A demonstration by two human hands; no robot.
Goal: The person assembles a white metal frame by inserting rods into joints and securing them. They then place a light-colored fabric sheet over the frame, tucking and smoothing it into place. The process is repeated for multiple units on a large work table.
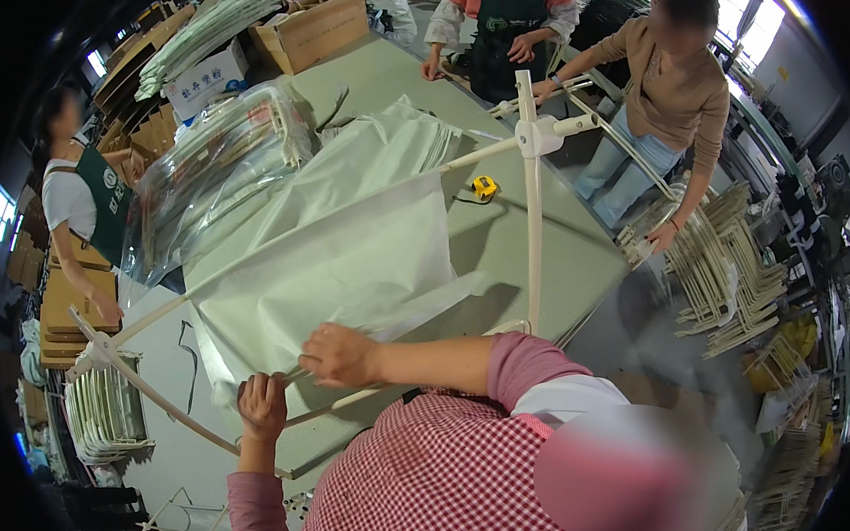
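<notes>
A cream tubular frame (pixel 533 233) with white joint pieces stands across the table in front of me. A pale white fabric sheet (pixel 349 252) is stretched from its upper bar and hangs toward me. My left hand (pixel 262 406) is closed on the sheet's near edge, close to the lower bar. Beside it to the right, my right hand (pixel 337 354) is also closed on that edge, knuckles up. The fingertips of both hands are partly hidden. Below the hands a lower cream bar (pixel 331 410) passes close to my checked apron.
On the green-grey table (pixel 569 263) lie a yellow tape measure (pixel 485 188), folded fabric and plastic-wrapped frames (pixel 228 178). A cardboard box (pixel 312 29) stands at the far end. Three people work around the table. Stacked cream frames (pixel 723 262) stand at the right.
</notes>
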